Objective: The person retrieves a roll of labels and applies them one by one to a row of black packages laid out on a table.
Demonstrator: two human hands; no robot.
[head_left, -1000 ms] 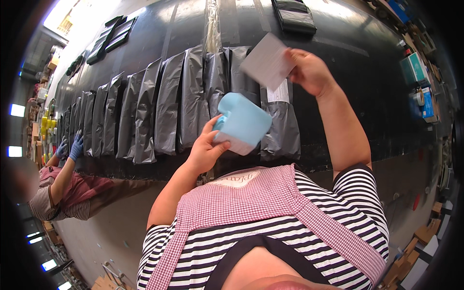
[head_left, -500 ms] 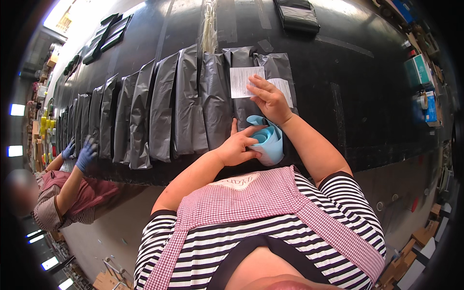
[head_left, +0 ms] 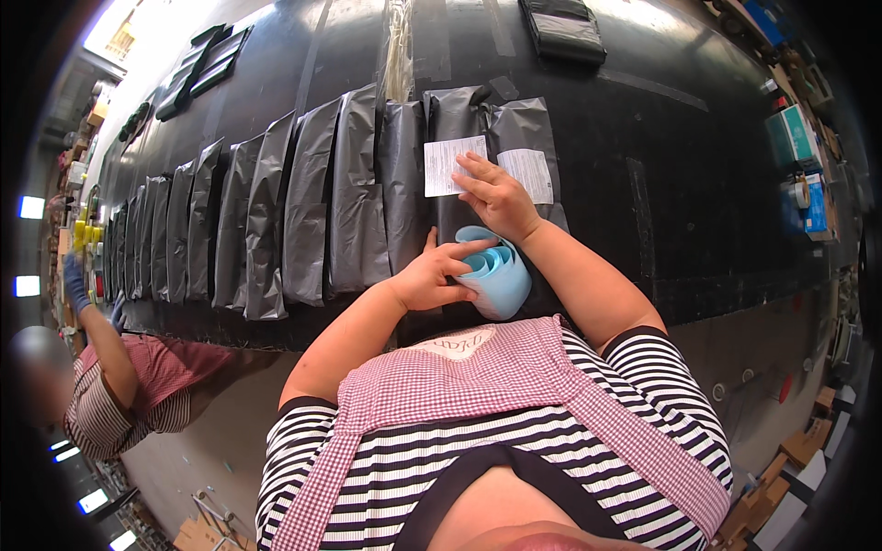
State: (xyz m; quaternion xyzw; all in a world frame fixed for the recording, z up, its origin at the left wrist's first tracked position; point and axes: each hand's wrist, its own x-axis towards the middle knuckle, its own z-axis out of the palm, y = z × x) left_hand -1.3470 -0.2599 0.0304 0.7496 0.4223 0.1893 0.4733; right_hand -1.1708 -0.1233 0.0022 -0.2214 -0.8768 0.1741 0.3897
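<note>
My left hand (head_left: 427,279) curls around the left side of a loosely wound roll of light-blue backing paper (head_left: 501,285), one finger reaching over its top and another pointing toward the bags. Just beyond the roll, my right hand (head_left: 501,202) has its fingers on the right edge of a white printed label (head_left: 443,169). That label lies over a grey plastic mailing bag (head_left: 452,112); whether it is stuck down I cannot tell. To the right, a second grey bag (head_left: 521,124) carries another white label (head_left: 526,174).
Several grey bags (head_left: 360,193) stretch in a row leftward along the black table (head_left: 680,184). A stack of folded black bags (head_left: 562,32) sits at the far side. At the left edge a co-worker in blue gloves (head_left: 78,280) stands. Boxes (head_left: 814,202) line the right.
My right hand and the label have shifted slightly left and nearer to me. My left hand and the roll have moved a little left. The co-worker's gloved hand has swung left, away from the bags.
</note>
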